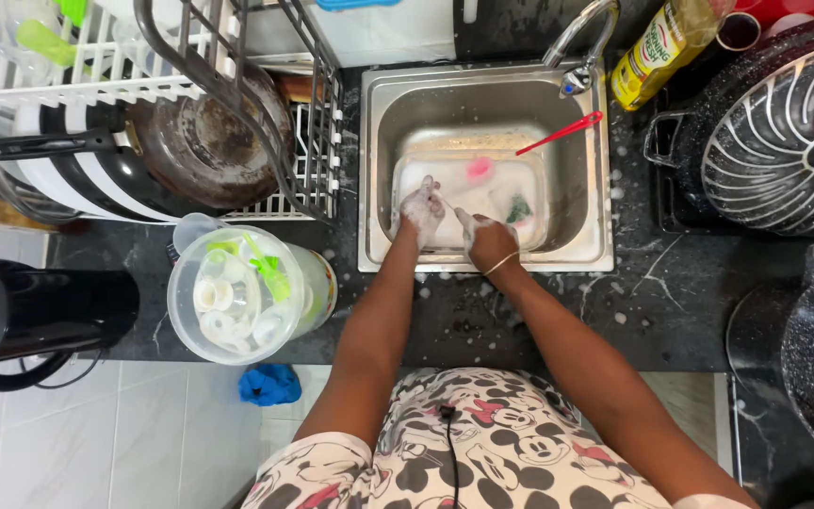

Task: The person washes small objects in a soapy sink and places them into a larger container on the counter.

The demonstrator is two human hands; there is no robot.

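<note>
Steel sink holds a sudsy tray; left hand and right hand, both soapy, grip it.

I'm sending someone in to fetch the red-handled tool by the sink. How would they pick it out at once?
Start at the steel sink set in the dark speckled counter. In its far right corner, just below the tap, the thin red-handled tool lies slanted above the sudsy basin. It is the only long, straight red thing there; the pink and green items in the suds are small and rounded.

Frying pan in dish rack, black kettle — dish-soap bottle, blue cloth
</note>
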